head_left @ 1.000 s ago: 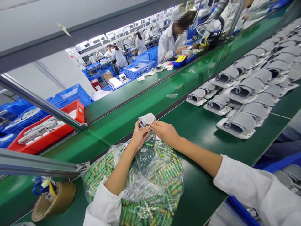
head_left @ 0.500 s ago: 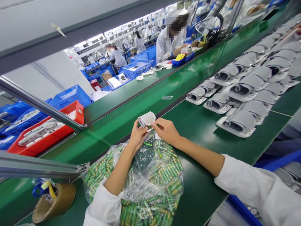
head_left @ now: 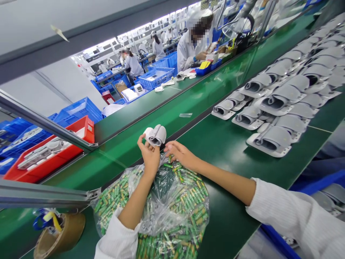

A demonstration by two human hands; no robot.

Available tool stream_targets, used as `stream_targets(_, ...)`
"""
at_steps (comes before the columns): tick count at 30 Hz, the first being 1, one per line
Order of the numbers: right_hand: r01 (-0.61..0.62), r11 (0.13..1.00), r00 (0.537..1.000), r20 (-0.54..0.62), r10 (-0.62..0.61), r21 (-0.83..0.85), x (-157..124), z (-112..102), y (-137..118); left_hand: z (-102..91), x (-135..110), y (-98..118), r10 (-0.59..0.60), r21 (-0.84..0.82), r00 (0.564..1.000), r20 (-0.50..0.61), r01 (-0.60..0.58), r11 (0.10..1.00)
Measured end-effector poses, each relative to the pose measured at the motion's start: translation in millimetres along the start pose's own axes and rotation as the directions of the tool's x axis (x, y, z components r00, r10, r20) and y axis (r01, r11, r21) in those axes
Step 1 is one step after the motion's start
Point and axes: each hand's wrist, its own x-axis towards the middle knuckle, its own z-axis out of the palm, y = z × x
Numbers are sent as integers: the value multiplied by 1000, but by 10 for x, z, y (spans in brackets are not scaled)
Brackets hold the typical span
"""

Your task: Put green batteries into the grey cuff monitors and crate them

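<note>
Left hand [head_left: 149,155]: raised off the worktop [head_left: 231,154], wrist over the bag. Fingers closed around a grey cuff unit [head_left: 156,135], thumb on its left side and the other fingers under and behind it.

Grey cuff unit: held in the air above the far edge of the bag of batteries [head_left: 172,205], in front of the black strip between the two green lanes. Its long axis runs roughly left to right across the view, the right end a little higher. The white part is at the left end by the thumb. The grey wrapped part makes up the right end and faces up and toward the camera.

Right hand [head_left: 181,155]: palm down, just right of the left hand and apart from the cuff unit. Fingers loosely curved, tips resting on green batteries at the bag's open top. Cannot tell whether they pinch one.

Bag: clear plastic, crumpled, full of green batteries, lying on the near lane under both forearms.

Surroundings:
- Rows of cuff units on white bases [head_left: 272,142] on the worktop to the right, well apart from the hands.
- Brown tape roll [head_left: 58,235] at the near left.
- Red crate [head_left: 54,154] beyond the metal frame bar [head_left: 45,122].
- A person in a white coat [head_left: 192,52] at the far bench.
</note>
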Motion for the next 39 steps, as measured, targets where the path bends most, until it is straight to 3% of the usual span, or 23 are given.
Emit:
stream_targets(2,-87,962,995,-22,96,259,56,-48,-9,-7,-67,30,114,133,990,85,-124,983)
stream_targets(4,-143,896,988,12,152,421,104,-113,-29,-4,-135,56,209,259,939,273,-281,924)
stream_targets(7,-153,815,982,-3,186,560,160,-219,-68,9,-201,97,281,294,762,583,-520,802)
stream_targets(9,-137,763,982,-15,189,632,184,-285,-103,11,-205,122,316,254,663,679,-616,745)
stream_targets(10,-130,735,983,-11,183,665,191,-315,-123,8,-195,130,342,241,637,691,-648,723)
stream_targets(12,-124,675,985,11,170,727,192,-368,-161,-8,-163,128,392,244,626,674,-690,682)
stream_targets(16,-125,565,990,62,129,816,177,-428,-200,-58,-119,71,425,329,684,593,-688,647)
stream_targets(19,-106,535,994,74,81,838,168,-420,-258,-87,-114,37,339,375,738,583,-615,694)
stream_targets(21,-98,543,995,86,47,834,95,-418,-362,-99,-104,33,253,384,731,634,-581,718)
stream_targets(22,-88,558,996,88,28,825,10,-436,-431,-103,-96,33,213,383,707,674,-581,718)
stream_targets(25,-3,650,1000,20,-18,760,-498,-627,-622,-110,-55,12,142,373,624,768,-617,693)
stream_targets(28,36,794,981,-173,88,606,-1368,-1045,-674,-65,34,-93,129,411,641,756,-619,669)
stream_targets(30,-18,884,892,-391,225,466,-2094,-1388,-644,2,84,-194,135,434,655,743,-625,649)
stream_targets(32,-78,944,723,-633,276,321,-2846,-1725,-607,62,100,-267,92,451,633,769,-638,625)
stream_targets(34,-81,976,550,-808,212,201,-3532,-2038,-568,96,98,-277,36,465,616,787,-630,622)
stream_targets(36,-37,987,399,-903,159,158,-4098,-2318,-490,121,95,-224,-22,501,623,782,-607,617)
stream_targets(39,-39,975,146,-964,221,217,-4688,-2632,-247,174,78,-95,-108,574,644,758,-578,580)
